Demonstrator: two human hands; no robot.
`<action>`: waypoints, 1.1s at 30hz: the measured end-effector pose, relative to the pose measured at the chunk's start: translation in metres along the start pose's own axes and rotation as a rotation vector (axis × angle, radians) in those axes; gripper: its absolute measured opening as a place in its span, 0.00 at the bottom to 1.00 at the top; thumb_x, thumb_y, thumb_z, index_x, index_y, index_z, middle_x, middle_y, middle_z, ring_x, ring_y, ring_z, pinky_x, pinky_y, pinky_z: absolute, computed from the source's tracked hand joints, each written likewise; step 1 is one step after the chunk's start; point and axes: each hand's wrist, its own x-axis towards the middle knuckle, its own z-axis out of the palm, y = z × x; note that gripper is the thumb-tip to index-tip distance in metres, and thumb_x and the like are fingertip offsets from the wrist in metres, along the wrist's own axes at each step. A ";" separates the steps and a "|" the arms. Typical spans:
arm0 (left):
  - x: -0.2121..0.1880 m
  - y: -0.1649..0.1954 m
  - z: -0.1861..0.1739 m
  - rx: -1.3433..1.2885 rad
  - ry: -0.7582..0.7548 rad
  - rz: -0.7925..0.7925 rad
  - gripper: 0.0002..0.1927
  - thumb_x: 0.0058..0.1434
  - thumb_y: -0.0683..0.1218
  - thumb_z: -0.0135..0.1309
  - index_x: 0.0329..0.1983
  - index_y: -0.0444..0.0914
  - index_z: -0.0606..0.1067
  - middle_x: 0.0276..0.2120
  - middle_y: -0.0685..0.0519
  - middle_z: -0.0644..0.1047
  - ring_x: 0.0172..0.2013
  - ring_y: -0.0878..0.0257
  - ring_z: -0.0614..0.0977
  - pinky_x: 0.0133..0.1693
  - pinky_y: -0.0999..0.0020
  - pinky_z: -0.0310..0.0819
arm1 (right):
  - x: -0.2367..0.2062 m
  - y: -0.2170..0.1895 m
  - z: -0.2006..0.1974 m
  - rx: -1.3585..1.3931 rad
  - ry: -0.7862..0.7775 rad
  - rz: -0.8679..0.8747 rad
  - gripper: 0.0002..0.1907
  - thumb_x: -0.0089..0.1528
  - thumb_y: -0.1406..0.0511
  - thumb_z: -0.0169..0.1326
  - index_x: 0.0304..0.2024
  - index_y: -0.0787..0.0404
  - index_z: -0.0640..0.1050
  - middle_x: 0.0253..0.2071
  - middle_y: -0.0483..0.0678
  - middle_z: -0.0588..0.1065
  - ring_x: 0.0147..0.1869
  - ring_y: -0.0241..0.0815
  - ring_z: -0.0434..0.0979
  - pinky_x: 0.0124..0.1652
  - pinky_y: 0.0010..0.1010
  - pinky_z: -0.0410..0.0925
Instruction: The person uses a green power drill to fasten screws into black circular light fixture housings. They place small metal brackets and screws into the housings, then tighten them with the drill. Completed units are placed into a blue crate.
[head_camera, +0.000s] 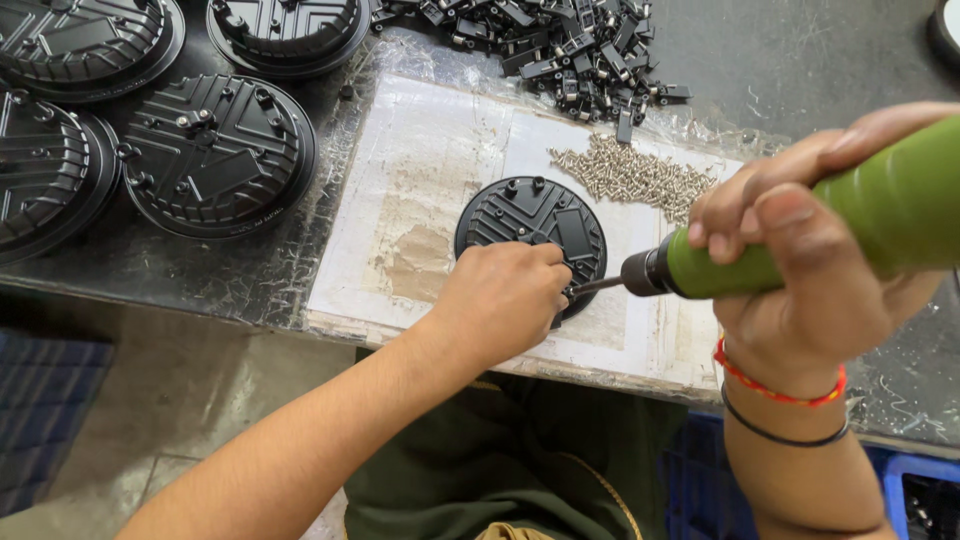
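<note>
My left hand (505, 295) pins the black disc (525, 220); my right hand (800, 260) grips the green screwdriver (880, 215) (bit at four o'clock), mid-fastening; next needs a steady, square push.

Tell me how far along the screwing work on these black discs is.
Done: cannot tell; four black discs sit stacked at left. In hand: left hand steadies the disc on the mat while right hand aims the green screwdriver at its edge. Left: loose screws and black clips remain.
</note>
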 end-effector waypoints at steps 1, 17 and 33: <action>0.000 -0.001 0.000 -0.002 -0.003 0.001 0.05 0.53 0.46 0.60 0.26 0.40 0.78 0.30 0.53 0.77 0.34 0.52 0.82 0.33 0.54 0.77 | 0.002 0.002 0.001 -0.024 -0.008 -0.009 0.09 0.74 0.76 0.49 0.50 0.66 0.63 0.27 0.54 0.66 0.26 0.45 0.64 0.31 0.36 0.64; 0.000 -0.015 0.000 -0.071 0.056 0.036 0.05 0.53 0.42 0.57 0.23 0.39 0.77 0.30 0.52 0.77 0.33 0.54 0.82 0.34 0.58 0.77 | 0.016 0.009 0.022 -0.054 -0.056 0.019 0.11 0.70 0.76 0.49 0.50 0.64 0.62 0.25 0.53 0.67 0.25 0.43 0.67 0.31 0.36 0.70; -0.030 -0.016 0.020 0.027 0.288 -0.083 0.36 0.43 0.66 0.69 0.51 0.43 0.76 0.62 0.48 0.72 0.65 0.46 0.68 0.60 0.45 0.61 | 0.024 -0.007 -0.025 0.137 -0.183 0.108 0.27 0.73 0.49 0.50 0.56 0.68 0.71 0.44 0.57 0.76 0.48 0.49 0.80 0.53 0.41 0.75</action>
